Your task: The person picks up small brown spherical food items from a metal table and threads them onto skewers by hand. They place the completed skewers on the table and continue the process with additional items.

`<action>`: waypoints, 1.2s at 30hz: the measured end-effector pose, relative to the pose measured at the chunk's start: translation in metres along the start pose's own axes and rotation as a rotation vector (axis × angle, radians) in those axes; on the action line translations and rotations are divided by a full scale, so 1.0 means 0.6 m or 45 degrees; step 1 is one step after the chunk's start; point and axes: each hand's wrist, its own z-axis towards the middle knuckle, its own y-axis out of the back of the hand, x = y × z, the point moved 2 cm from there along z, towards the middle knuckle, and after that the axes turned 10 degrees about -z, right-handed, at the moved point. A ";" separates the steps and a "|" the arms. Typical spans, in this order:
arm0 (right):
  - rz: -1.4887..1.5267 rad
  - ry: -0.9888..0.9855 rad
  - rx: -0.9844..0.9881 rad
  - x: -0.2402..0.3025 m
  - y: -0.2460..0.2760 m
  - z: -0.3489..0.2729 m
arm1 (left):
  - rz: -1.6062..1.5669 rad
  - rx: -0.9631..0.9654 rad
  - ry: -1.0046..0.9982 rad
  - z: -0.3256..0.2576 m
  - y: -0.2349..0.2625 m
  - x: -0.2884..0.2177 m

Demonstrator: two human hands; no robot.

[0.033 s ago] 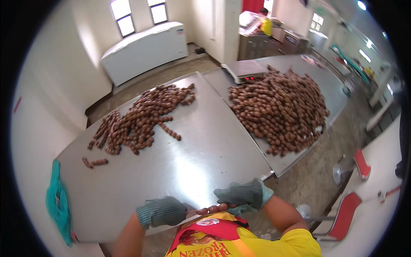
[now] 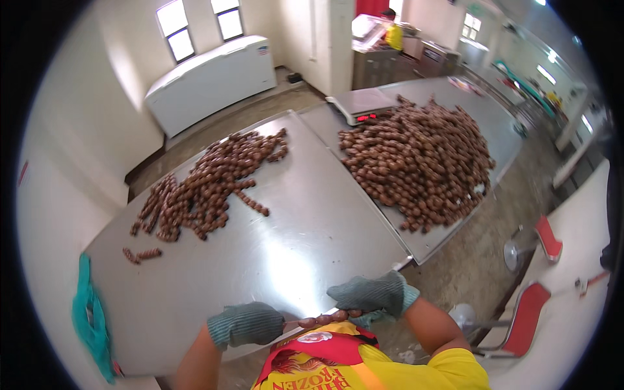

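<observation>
From my head view, the left hand (image 2: 255, 324) is curled into a loose fist, its fingers pinched on the thin end of a short string of brown sausages (image 2: 323, 320). The right hand (image 2: 374, 296) lies higher, back upward and fingertips aimed left, closed over the string's other end; its thumb is hard for me to make out. The string stretches nearly level between them, close to the body, its rounded links shiny and plump. Both hands wear ribbed, grey-green knit gloves with paler cuffs; bare forearms rise from the lower edge, the right one more bent.

Just beyond, I see a smooth steel table (image 2: 325, 227) throwing back a white glare. On it lie two short sausage pieces (image 2: 141, 254) and a loose heap of beaded links (image 2: 201, 188). A larger, denser mound (image 2: 419, 162) covers the adjoining metal table (image 2: 448, 227), beside a flat-topped scale (image 2: 361, 104). Crumpled teal netting (image 2: 91, 318) hangs at the left edge.
</observation>
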 end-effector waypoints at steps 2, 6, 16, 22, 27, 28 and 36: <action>0.048 0.212 -0.400 -0.130 -0.066 -0.044 | -0.016 0.029 -0.124 0.013 0.026 -0.012; 0.113 -0.049 -0.957 -0.157 -0.099 -0.264 | 0.346 -0.191 -0.221 0.003 0.105 -0.119; 0.726 -0.262 -1.496 -0.368 -0.408 -0.175 | -0.502 -0.639 -0.952 0.347 0.395 -0.291; 1.462 -0.005 -1.400 -0.085 -0.235 -0.161 | 0.279 -1.536 -1.383 0.324 0.524 -0.464; 0.728 -0.444 -1.133 -0.054 -0.238 -0.131 | 0.390 -1.844 -1.104 0.254 0.480 -0.311; 0.860 -0.436 -1.153 -0.056 -0.262 -0.146 | 0.647 -1.848 -1.033 0.263 0.442 -0.350; 1.280 0.184 -0.724 0.022 -0.177 -0.028 | -1.216 -1.343 -0.914 0.098 0.177 0.015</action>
